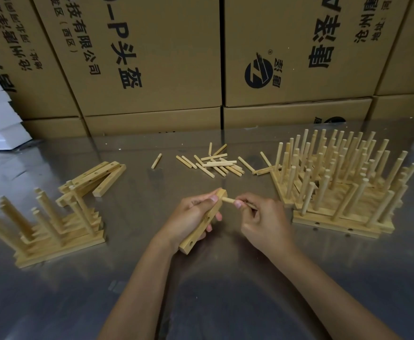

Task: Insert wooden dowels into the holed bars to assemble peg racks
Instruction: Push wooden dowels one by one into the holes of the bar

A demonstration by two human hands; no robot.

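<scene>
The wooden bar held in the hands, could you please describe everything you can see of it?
The wooden bar is a pale, square-edged strip of light wood, held above the metal table and tilted, its near end low and its far end raised. Two round holes show on its right-facing side. The left hand wraps around its middle, thumb near the top. At the upper end, the right hand presses a short dowel against it, seemingly entering a hole.

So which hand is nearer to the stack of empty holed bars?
Left. The left hand sits just right of the stack of bars; the right hand lies farther right.
</scene>
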